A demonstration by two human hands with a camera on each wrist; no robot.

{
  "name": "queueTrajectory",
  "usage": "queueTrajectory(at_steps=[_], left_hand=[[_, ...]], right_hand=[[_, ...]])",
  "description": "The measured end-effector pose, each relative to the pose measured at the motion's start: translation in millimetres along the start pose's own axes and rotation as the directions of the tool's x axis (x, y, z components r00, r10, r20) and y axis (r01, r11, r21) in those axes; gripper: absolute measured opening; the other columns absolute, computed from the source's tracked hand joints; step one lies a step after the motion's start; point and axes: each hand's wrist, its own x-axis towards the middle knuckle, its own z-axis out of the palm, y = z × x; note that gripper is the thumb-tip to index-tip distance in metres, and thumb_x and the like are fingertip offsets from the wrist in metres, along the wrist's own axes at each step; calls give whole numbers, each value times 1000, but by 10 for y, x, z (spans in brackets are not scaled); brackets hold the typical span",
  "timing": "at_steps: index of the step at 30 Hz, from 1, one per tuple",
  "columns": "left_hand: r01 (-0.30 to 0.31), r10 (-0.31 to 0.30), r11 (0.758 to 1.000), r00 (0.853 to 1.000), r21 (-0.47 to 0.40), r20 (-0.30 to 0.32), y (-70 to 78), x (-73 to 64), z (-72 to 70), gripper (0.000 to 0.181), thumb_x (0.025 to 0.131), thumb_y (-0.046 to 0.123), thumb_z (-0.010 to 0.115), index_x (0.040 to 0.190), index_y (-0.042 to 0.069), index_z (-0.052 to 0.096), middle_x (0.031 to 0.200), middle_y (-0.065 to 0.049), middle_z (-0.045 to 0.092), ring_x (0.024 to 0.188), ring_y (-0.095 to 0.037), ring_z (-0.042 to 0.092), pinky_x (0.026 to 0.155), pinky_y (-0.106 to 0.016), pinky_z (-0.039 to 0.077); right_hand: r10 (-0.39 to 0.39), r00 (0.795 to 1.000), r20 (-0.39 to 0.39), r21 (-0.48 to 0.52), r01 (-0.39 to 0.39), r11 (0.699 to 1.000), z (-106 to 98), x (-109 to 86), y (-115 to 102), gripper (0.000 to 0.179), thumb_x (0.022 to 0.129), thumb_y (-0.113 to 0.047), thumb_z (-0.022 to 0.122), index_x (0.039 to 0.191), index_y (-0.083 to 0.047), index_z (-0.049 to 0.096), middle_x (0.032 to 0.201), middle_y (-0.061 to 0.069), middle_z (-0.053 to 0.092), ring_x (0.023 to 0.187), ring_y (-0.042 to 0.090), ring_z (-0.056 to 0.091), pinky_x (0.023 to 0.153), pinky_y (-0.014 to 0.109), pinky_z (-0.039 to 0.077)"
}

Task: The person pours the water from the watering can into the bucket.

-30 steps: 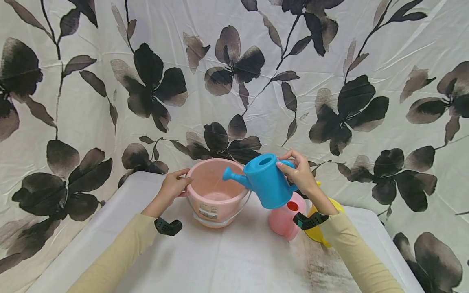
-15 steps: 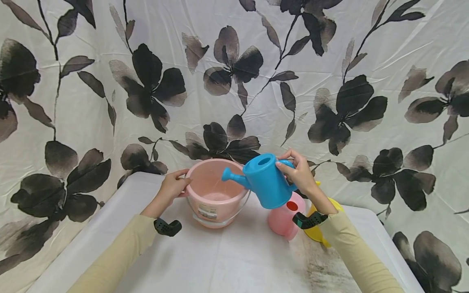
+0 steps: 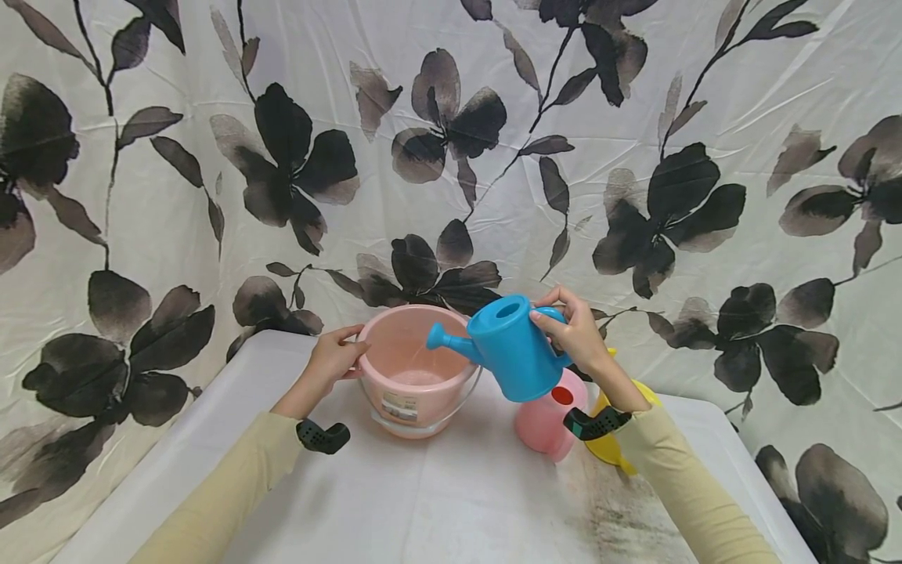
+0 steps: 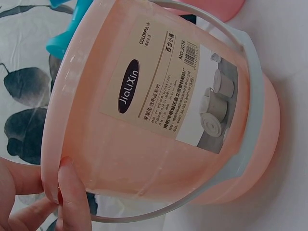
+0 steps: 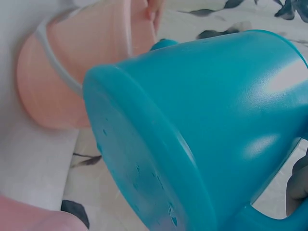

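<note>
My left hand (image 3: 333, 362) pinches the rim of a pink bucket (image 3: 416, 403) on its left side. In the left wrist view the thumb lies on the outside of the bucket wall (image 4: 130, 163), near a printed label (image 4: 178, 91). My right hand (image 3: 576, 329) grips the handle of a blue watering can (image 3: 517, 356), raised and tilted left. Its spout reaches over the bucket's opening, and thin streams of water fall from the spout head (image 3: 435, 336) inside. Drops cling to the can's underside (image 5: 139, 168) in the right wrist view.
A pink watering can (image 3: 539, 427) stands on the white-covered table (image 3: 423, 509) below the blue can. Behind my right wrist a yellow item (image 3: 609, 450) is partly hidden. Dark smudges (image 3: 627, 525) mark the table at the right. A floral cloth (image 3: 296, 172) hangs behind.
Both hands, the bucket and the blue watering can hold nearly the same positions. Water keeps falling from the spout.
</note>
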Motion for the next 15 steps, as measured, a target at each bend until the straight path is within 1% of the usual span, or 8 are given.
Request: queueTrajectory(at_steps=[1, 3, 6, 8, 10, 13, 15], left_hand=[[1, -1, 1000, 1000, -2, 0, 1, 1, 1, 53, 96, 18, 54, 146, 6, 39, 96, -11, 50, 68, -6, 53, 59, -18, 56], [4, -4, 1000, 1000, -7, 2, 5, 1, 2, 53, 96, 17, 53, 146, 6, 39, 96, -10, 50, 68, -6, 53, 59, -17, 56], [4, -4, 1000, 1000, -12, 4, 9, -1, 3, 53, 96, 17, 53, 146, 6, 39, 96, -10, 50, 68, -5, 53, 59, -17, 56], [3, -3, 1000, 1000, -15, 6, 13, -5, 3, 53, 96, 17, 53, 146, 6, 39, 96, -10, 49, 68, -5, 53, 58, -17, 56], [4, -3, 1000, 1000, -15, 6, 14, -9, 3, 53, 96, 17, 53, 146, 6, 39, 96, -10, 50, 68, -5, 53, 58, -17, 56], [5, -5, 1000, 1000, -17, 6, 12, -11, 2, 53, 96, 17, 53, 146, 6, 39, 97, -10, 50, 68, -5, 53, 58, -16, 56], [6, -6, 1000, 1000, -20, 6, 10, -11, 0, 53, 96, 17, 53, 146, 6, 39, 96, -10, 50, 68, -5, 53, 58, -16, 56]], right_hand=[[0, 1000, 1, 0, 0, 1000, -1, -1, -1, 21, 93, -6, 58, 105, 9, 50, 90, 25, 68, 54, 18, 50, 48, 25, 40], [1, 1000, 3, 1, -1, 1000, -2, -1, -4, 21, 93, -6, 58, 106, 9, 50, 81, 17, 67, 53, 18, 49, 48, 25, 40], [3, 1000, 7, 5, -3, 1000, -1, -2, -11, 22, 94, -7, 58, 106, 9, 50, 69, 3, 62, 50, 19, 46, 48, 24, 40], [4, 1000, 11, 7, -4, 1000, 0, -3, -16, 22, 94, -8, 58, 106, 9, 50, 65, 0, 58, 50, 18, 45, 48, 24, 39], [2, 1000, 9, 6, -2, 1000, 1, -3, -17, 22, 93, -7, 58, 106, 9, 50, 70, 4, 63, 52, 16, 47, 50, 25, 41], [-2, 1000, 10, 4, 2, 1000, 5, -3, -18, 20, 93, -6, 58, 105, 8, 50, 80, 16, 67, 56, 14, 50, 51, 25, 41], [-4, 1000, 9, 0, 4, 1000, 8, -2, -18, 20, 93, -6, 58, 104, 8, 50, 87, 22, 68, 57, 14, 51, 51, 24, 41]])
